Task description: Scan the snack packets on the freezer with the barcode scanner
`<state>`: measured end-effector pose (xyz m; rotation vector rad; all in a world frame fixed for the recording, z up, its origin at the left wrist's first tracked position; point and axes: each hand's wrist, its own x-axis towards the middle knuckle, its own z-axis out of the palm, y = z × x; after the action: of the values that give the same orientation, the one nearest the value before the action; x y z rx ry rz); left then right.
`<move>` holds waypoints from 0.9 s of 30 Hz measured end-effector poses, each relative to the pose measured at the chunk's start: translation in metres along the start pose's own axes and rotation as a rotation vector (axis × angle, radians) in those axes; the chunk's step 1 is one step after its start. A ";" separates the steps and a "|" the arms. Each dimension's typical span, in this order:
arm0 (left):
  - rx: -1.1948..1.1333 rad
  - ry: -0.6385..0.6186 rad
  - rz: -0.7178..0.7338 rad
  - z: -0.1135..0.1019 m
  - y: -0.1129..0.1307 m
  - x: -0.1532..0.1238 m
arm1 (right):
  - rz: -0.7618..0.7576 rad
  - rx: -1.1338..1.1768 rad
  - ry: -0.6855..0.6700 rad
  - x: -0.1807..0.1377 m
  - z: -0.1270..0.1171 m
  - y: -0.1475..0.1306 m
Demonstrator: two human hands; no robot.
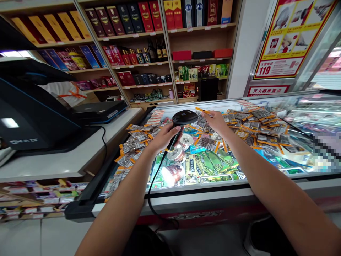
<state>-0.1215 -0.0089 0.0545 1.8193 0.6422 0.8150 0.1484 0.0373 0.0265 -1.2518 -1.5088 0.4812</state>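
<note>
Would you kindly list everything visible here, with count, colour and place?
chest freezer: one, white-framed, glass-topped, centre
orange-edged packets: many, greyish, spread over the freezer top
barcode scanner: one, black, corded, above the freezer
till screen: one, black, far left
boxed bottles: many, red, yellow and dark, at the back
fire poster: one, red and yellow, upper right
left hand: grips the scanner handle
right hand: fingertips at one packet

At centre frame, the left hand (162, 137) grips the handle of a black scanner (185, 117). Its cable (154, 177) runs down towards the lower edge. Just right of it, the right hand (215, 121) pinches an orange-edged packet (202, 111) above the packet-covered glass freezer (186, 195). A register (32, 117) stands at left, below the shelves (160, 35).
</note>
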 end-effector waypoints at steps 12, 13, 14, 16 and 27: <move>-0.067 0.415 0.057 -0.055 0.023 -0.022 | -0.042 -0.736 0.234 -0.001 -0.017 0.009; -0.062 0.468 0.061 -0.060 0.023 -0.023 | -0.112 -0.736 0.211 -0.008 -0.008 0.002; -0.062 0.521 0.063 -0.063 0.021 -0.023 | -0.187 -0.696 0.145 -0.016 0.004 -0.007; -0.067 0.615 0.060 -0.067 0.017 -0.021 | -0.326 -0.552 -0.111 -0.040 0.037 -0.029; -0.103 0.694 0.004 -0.063 0.004 -0.010 | -0.494 -0.515 -0.723 -0.126 0.138 -0.074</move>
<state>-0.1764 0.0182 0.0733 1.4235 1.0059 1.4730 -0.0221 -0.0590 -0.0201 -1.0562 -2.5959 0.2166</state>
